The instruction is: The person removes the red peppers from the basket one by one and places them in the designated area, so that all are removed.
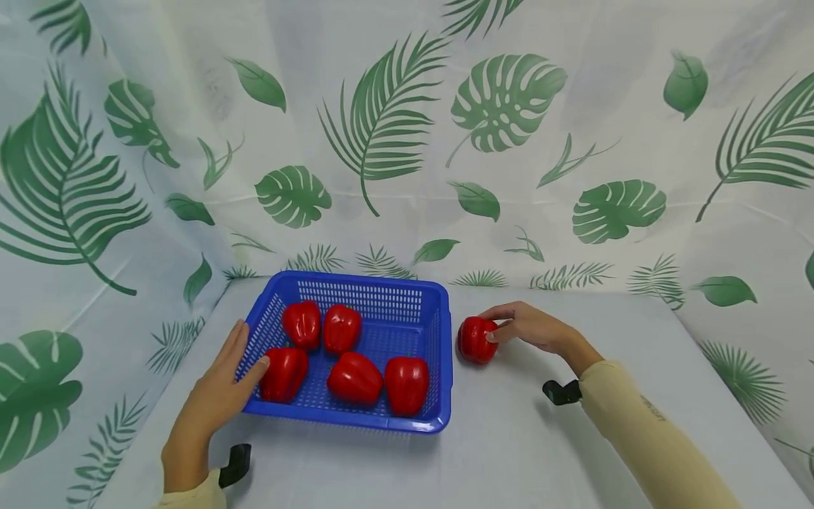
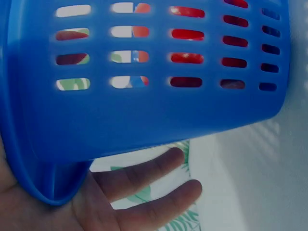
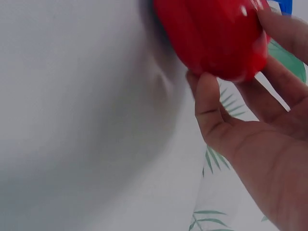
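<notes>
A blue plastic basket (image 1: 356,418) with slotted walls stands on the table and holds several red bell peppers (image 1: 356,379). My left hand (image 1: 215,389) rests at its left rim, the thumb over the edge beside the nearest pepper. In the left wrist view, two fingers (image 2: 159,207) reach out fairly straight past the basket wall (image 2: 130,115). Right of the basket, my right hand (image 1: 533,326) holds another red bell pepper (image 1: 475,341), thumb on one side and fingers round the other. The right wrist view shows this pepper (image 3: 216,38) close to the white surface.
The table (image 1: 509,452) has a pale covering. Behind and beside it hangs a white sheet (image 1: 407,226) printed with green leaves. Small black devices (image 1: 562,392) sit at both wrists, by the cream sleeves (image 1: 642,424).
</notes>
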The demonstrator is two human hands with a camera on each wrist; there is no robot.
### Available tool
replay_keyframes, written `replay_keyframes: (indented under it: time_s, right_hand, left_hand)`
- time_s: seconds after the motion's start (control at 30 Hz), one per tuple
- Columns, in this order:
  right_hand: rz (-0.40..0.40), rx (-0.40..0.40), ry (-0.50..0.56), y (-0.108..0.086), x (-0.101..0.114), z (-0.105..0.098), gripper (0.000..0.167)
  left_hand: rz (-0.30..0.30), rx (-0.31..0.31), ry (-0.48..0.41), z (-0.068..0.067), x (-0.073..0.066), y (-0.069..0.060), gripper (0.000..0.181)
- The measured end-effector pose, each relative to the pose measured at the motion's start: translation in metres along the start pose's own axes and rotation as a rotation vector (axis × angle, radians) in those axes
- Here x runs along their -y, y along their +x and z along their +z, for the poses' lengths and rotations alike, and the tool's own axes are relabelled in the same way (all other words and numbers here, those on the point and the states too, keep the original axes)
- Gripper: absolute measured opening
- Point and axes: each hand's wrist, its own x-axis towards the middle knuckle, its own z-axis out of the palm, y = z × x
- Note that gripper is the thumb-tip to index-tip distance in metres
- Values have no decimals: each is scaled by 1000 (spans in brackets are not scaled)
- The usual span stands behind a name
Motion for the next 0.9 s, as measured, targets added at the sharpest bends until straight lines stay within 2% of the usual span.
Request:
replay_keyframes:
  time_s: [0.2, 0.43, 0.53, 0.7, 0.9]
  right_hand:
    - [-25, -51, 52, 5, -9, 7, 49]
    - [-62, -93, 62, 0, -13, 8, 63]
    - [-86, -144, 44, -5, -8, 4, 69]
    - [-119, -238, 47, -9, 8, 0, 78]
    - [-178, -271, 56, -8, 29, 0, 80]
  left_hand:
    - [-16, 14, -4, 1, -1, -1, 92]
    - [9, -5, -57, 2, 1, -1, 89]
    - [27, -8, -66, 4, 0, 0, 89]
    - [19, -8, -61, 4, -1, 0, 90]
    - [11, -19, -47, 0, 0, -3, 91]
